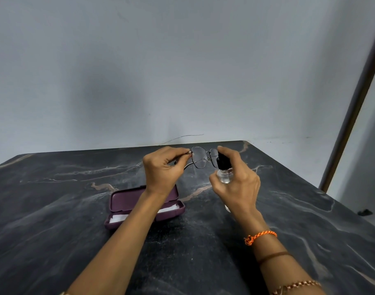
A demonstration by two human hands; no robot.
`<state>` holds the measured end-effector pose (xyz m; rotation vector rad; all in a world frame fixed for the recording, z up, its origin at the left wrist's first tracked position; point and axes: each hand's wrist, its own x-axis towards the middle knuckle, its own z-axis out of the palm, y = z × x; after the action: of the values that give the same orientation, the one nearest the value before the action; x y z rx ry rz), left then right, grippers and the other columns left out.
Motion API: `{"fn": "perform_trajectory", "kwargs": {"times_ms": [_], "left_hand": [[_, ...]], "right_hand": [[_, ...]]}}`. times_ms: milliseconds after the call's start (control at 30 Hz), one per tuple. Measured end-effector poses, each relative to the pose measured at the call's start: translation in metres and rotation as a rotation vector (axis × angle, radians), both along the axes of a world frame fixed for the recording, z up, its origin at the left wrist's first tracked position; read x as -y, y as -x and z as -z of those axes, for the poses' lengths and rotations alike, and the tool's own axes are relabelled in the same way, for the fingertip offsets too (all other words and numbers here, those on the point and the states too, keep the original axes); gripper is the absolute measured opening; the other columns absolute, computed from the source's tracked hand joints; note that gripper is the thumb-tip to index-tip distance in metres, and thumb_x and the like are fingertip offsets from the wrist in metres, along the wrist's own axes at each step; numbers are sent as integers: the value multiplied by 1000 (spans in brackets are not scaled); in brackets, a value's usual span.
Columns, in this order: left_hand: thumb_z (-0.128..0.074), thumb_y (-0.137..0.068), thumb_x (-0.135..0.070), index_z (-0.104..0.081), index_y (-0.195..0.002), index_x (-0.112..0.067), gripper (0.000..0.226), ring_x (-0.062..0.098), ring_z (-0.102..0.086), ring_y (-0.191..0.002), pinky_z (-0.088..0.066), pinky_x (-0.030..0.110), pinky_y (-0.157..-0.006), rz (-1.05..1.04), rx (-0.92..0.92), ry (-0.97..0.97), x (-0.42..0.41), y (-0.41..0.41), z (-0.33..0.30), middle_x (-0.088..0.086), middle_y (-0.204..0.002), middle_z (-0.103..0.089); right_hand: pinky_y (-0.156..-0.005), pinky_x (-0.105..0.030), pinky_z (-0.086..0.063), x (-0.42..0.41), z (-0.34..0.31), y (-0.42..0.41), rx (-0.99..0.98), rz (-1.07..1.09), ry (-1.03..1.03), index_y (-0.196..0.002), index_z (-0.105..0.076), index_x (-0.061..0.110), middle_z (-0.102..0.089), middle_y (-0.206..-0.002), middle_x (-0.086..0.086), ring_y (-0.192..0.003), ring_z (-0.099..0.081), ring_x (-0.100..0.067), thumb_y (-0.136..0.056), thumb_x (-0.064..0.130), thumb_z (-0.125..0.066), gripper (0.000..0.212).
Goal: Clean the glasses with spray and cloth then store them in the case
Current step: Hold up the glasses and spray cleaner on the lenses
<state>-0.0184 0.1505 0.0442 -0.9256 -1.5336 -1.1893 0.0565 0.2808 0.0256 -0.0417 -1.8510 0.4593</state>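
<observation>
Two hands are raised over the dark marbled table [203,252], working close together near its far edge. The left hand [163,169] pinches the glasses [200,159] by one corner of the frame, thumb and forefinger closed on the hinge, so the pair hangs in the air with its lenses upright. They are thin, dark wire-rimmed glasses with clear, rounded lenses and pale nose pads; one temple arm curves down behind the left fingers. The right hand [237,184] grips a small spray bottle [224,170], fingers wrapped round its clear glass body and the forefinger laid on top of its black nozzle, which sits just beside the farther lens. The liquid inside looks colourless. No label or writing can be made out on the bottle or on the frame.

Nearer, under the left forearm, a plum-coloured hard case [144,206] lies open on the table, lid tipped back, with a white cloth [118,218] in its lower half. An orange braided thread [260,236] circles the right wrist.
</observation>
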Motion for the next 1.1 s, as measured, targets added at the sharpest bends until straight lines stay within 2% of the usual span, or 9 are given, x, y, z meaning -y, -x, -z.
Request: {"fn": "perform_trajectory", "kwargs": {"times_ms": [133,300,500,633,767,867,933,1000,1100], "left_hand": [[-77,-62,4,-71,-67,3,7,13,-64,-57,-52,21,-55,1,1,-8,0,1,0,14,-62,-71],[-78,-60,7,-71,-68,4,11,9,-63,-60,-52,13,-59,-5,32,-38,3,3,0,14,-64,-71],[-77,-61,8,-71,-71,6,12,9,-63,-62,-53,12,-60,8,104,-154,6,6,-3,9,-70,-69],[-76,-62,8,-70,-75,7,14,8,-64,-67,-51,7,-63,16,132,-192,8,7,-4,4,-75,-65],[-76,-64,7,-69,-80,8,17,9,-66,-63,-52,10,-63,27,165,-245,13,8,-4,6,-78,-66],[-77,-65,4,-67,-87,2,25,-1,-65,-62,-55,14,-63,46,195,-306,21,8,-4,7,-79,-67],[-76,-65,2,-65,-90,-1,28,-7,-64,-63,-54,13,-63,44,207,-350,32,6,-5,6,-82,-67],[-77,-66,1,-64,-92,-1,29,-8,-63,-62,-54,12,-64,22,221,-381,47,3,-6,5,-84,-66],[-76,-67,1,-65,-92,0,27,-5,-64,-61,-54,15,-64,42,259,-465,74,-1,-9,-11,-72,-70]], "right_hand": [[-49,-27,-49,0,1,2,-40,2,60,-115,-55,18,-71,-82,-7,-59,-64,-24,-56,4,-72,63],[-55,-25,-34,-7,7,5,-29,91,231,-119,-33,30,-68,-89,-8,-61,-58,-27,-64,6,-69,70],[-58,-25,-34,-15,20,7,29,64,270,-125,-28,33,-65,-108,-5,-70,-56,-22,-71,8,-65,70],[-58,-25,-33,-15,24,10,50,58,237,-127,-25,29,-65,-107,-6,-64,-47,-17,-72,10,-68,73],[-61,-26,-33,-17,27,10,96,57,321,-132,-23,27,-62,-104,-5,-77,-52,-20,-72,22,-71,77],[-60,-28,-35,-17,27,8,86,90,320,-134,-28,21,-57,-103,-3,-89,-52,-23,-68,31,-73,81],[-63,-35,-44,-14,21,4,58,113,305,-134,-30,13,-54,-114,-12,-98,-50,-26,-69,33,-74,81],[-80,-45,-47,-8,14,-1,-27,121,294,-131,-36,1,-46,-120,-25,-105,-48,-34,-71,29,-73,76],[-83,-51,-45,1,5,-11,-195,75,232,-119,-46,-7,-42,-112,-34,-98,-48,-40,-72,21,-67,58]]}}
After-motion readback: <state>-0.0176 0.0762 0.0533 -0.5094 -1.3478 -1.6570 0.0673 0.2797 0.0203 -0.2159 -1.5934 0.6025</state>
